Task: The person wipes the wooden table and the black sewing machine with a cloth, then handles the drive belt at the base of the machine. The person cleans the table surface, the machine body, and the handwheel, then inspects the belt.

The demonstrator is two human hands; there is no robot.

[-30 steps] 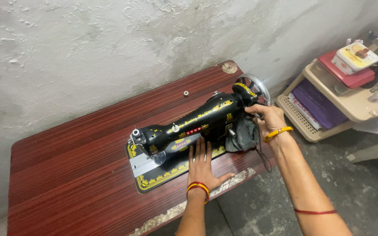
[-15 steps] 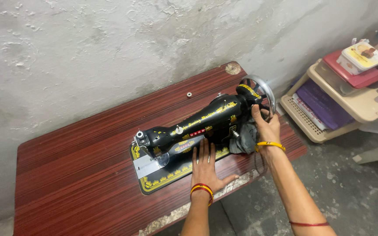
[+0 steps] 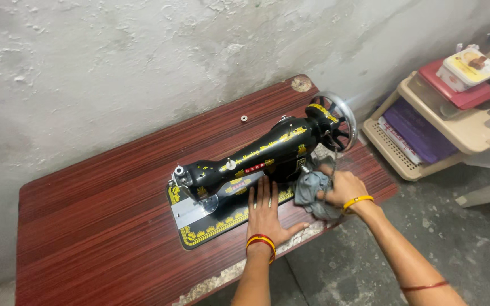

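A black sewing machine [image 3: 267, 150] with yellow ornament stands on a dark red wooden table [image 3: 97, 215]. Its spoked handwheel [image 3: 336, 120] is at the right end. My left hand [image 3: 267, 212] lies flat, fingers spread, on the machine's base in front of the arm. My right hand [image 3: 341, 187] grips a grey cloth [image 3: 313, 192] bunched at the right foot of the machine, just below the handwheel. A thin dark cord hangs by that hand.
A small metal bobbin [image 3: 244, 118] lies on the table near the rough grey wall. To the right stands a beige plastic rack [image 3: 460, 130] with a purple item, a red box and a white box. The table's front edge is chipped.
My right hand has left the handwheel and dropped down to the grey cloth beside the machine's base. My left hand has stayed flat on the base.
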